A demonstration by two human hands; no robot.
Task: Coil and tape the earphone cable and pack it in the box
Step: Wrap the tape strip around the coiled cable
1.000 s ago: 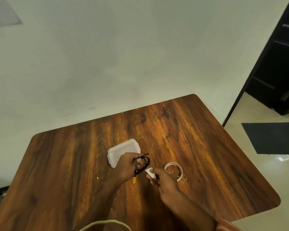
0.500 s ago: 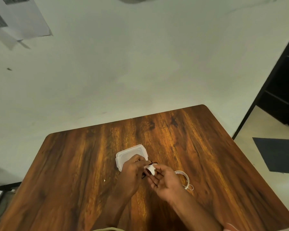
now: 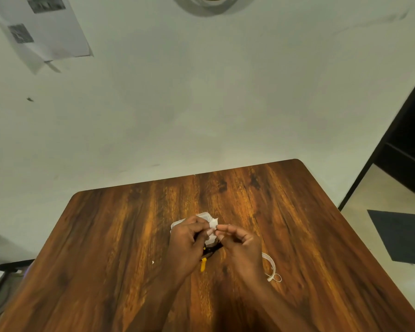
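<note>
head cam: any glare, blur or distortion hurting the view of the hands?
Head view: warm glare streak on the table beyond the hands; left hand and right hand dim and slightly soft; tape piece washed out; cable lost in shadow; wide-angle bends the table edges.

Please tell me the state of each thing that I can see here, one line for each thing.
Black coiled earphone cable: held in left hand, yellow plug hanging down.
Small white tape piece: pinched between both hands, right hand at its edge.
Clear plastic box: on brown wooden table, mostly hidden behind the hands.
White tape roll: lying on table.
</note>
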